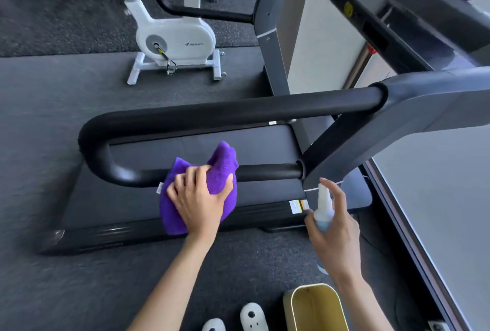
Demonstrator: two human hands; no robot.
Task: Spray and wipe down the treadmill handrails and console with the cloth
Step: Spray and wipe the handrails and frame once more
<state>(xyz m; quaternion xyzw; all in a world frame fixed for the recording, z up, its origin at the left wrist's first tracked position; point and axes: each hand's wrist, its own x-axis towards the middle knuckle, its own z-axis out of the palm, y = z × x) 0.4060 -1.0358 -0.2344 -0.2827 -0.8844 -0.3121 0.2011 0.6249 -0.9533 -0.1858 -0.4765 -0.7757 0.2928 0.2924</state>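
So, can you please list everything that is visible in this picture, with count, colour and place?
cloth: one, purple, wrapped over the lower handrail bar
handrail: one looped, black, in the centre of the view
treadmill: one, dark grey frame and black deck, under and right of the handrail
spray bottle: one, white top with pale blue liquid, right of the cloth
exercise bike: one, white, on the floor behind
bin: one, tan, bottom edge
slippers: two, white, bottom edge
left hand: grips the cloth
right hand: holds the spray bottle, index finger on top
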